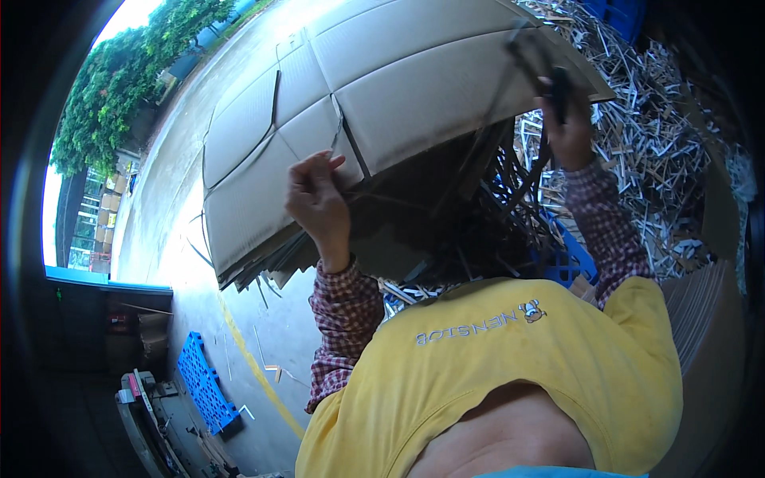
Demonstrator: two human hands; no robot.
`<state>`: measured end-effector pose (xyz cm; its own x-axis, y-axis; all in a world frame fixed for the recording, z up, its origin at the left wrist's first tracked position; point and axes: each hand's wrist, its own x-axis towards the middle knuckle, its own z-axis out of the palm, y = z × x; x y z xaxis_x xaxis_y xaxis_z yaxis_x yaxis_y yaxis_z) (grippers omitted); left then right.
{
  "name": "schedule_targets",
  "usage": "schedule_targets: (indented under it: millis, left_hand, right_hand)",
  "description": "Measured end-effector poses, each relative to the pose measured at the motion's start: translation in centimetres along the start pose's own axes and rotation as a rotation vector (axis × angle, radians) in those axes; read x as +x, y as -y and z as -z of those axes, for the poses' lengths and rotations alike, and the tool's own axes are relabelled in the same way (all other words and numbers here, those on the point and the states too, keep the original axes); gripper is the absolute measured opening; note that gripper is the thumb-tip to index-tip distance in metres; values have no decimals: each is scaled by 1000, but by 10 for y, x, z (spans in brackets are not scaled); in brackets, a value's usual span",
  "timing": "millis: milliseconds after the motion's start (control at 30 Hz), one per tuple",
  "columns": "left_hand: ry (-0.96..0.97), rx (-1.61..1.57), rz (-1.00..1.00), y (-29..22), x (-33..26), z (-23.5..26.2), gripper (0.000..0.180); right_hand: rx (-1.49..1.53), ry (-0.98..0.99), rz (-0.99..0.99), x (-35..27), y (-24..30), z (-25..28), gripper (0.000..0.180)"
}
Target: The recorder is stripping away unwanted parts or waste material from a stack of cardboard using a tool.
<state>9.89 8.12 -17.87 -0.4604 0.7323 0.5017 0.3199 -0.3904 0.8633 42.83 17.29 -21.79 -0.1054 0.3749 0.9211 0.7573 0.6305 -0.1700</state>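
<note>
A stack of flat, creased cardboard sheets (414,72) with slots cut into it lies in front of me. My left hand (317,195) is closed, fingers curled in a pinch at the near edge of the stack; what it holds, if anything, I cannot make out. Over the stack's right end, my right hand (570,131) grips a dark-handled tool (560,92). Motion smears the tool, so its kind is unclear. Thin dark strips (518,171) hang below the stack between my hands, in deep shadow.
A large heap of cardboard scraps (645,135) spreads on the right, with blue plastic (570,247) showing near it. A blue pallet (207,382) sits on the floor at lower left, beside a yellow floor line (255,362). Stacked cardboard (701,311) stands at right.
</note>
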Motion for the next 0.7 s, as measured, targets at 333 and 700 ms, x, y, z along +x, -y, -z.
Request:
schedule_targets:
  millis: [333,700]
  left_hand:
    - [373,254,-369,-20,-25,73,46]
    - [70,816,-774,38,2,20,31]
  right_hand:
    - [-213,70,41,22,0,-58,39]
    - [-237,67,186,54,-15,-112,41]
